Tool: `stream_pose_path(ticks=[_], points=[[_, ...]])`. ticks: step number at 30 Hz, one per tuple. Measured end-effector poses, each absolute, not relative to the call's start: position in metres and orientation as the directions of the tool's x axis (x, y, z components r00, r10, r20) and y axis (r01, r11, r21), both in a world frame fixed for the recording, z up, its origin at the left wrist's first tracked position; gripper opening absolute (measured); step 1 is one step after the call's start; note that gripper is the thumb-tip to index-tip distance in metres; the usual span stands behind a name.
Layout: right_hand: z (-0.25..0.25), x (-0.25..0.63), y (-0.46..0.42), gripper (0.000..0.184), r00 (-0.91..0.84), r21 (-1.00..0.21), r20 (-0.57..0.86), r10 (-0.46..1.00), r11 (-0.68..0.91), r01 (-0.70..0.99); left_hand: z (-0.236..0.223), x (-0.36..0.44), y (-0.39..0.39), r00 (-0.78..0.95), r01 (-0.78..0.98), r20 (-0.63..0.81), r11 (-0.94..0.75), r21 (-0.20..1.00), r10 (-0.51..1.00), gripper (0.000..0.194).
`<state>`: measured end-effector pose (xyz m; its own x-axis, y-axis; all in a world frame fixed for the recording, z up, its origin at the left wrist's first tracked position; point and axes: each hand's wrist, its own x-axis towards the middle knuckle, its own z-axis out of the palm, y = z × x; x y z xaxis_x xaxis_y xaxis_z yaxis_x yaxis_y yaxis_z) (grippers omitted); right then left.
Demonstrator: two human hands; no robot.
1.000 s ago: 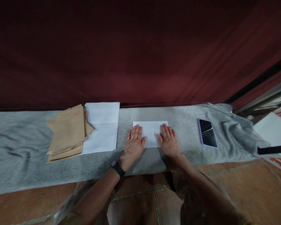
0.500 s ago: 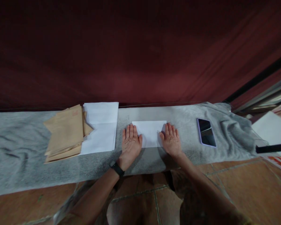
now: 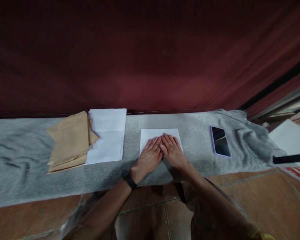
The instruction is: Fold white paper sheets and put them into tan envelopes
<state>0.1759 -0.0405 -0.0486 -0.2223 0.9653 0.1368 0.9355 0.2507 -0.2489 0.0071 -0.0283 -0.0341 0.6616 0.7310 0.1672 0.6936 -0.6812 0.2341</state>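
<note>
A white sheet of paper (image 3: 157,132), apparently folded, lies on the grey cloth in front of me. My left hand (image 3: 150,154) rests flat on its left and middle part, fingers stretched out. Flat beside it, my right hand (image 3: 173,150) covers the right part, with the fingertips of both hands meeting near the paper's middle. Neither hand grips anything. Much of the paper's near half is hidden under the hands.
Grey cloth (image 3: 195,133) covers the long bench. To the left, brown envelopes (image 3: 71,138) overlap a stack of white paper (image 3: 109,133). A phone (image 3: 220,141) lies at the right. Behind hangs a dark red curtain (image 3: 150,83); a black bar (image 3: 291,158) juts in at right.
Both hands have slid inward from the paper's left and right edges to its middle, where they now touch. The paper has stayed in place.
</note>
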Motion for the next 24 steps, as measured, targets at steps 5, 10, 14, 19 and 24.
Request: stream_pose_path(ticks=[5,10,14,19,24], points=[[-0.046,0.175,-0.037,0.057,-0.227,-0.251,0.12,0.966,0.251,0.935,-0.034,0.009,-0.037,0.683,0.673,0.171,-0.702,0.234,0.711,0.048],[-0.043,0.174,-0.031,0.056,-0.248,-0.242,0.111,0.962,0.268,0.933,-0.032,0.009,-0.049,0.691,0.66,0.175,-0.711,0.244,0.702,0.048],[-0.043,0.175,-0.025,0.055,-0.253,-0.222,0.11,0.961,0.272,0.936,-0.028,0.005,-0.056,0.703,0.642,0.179,-0.722,0.257,0.689,0.047],[-0.045,0.175,-0.018,0.055,-0.242,-0.189,0.128,0.962,0.264,0.946,-0.023,0.001,-0.058,0.717,0.606,0.203,-0.741,0.291,0.666,0.042],[-0.048,0.172,-0.01,0.052,-0.204,-0.171,0.153,0.967,0.229,0.958,-0.021,-0.001,-0.056,0.735,0.578,0.206,-0.755,0.309,0.646,0.04]])
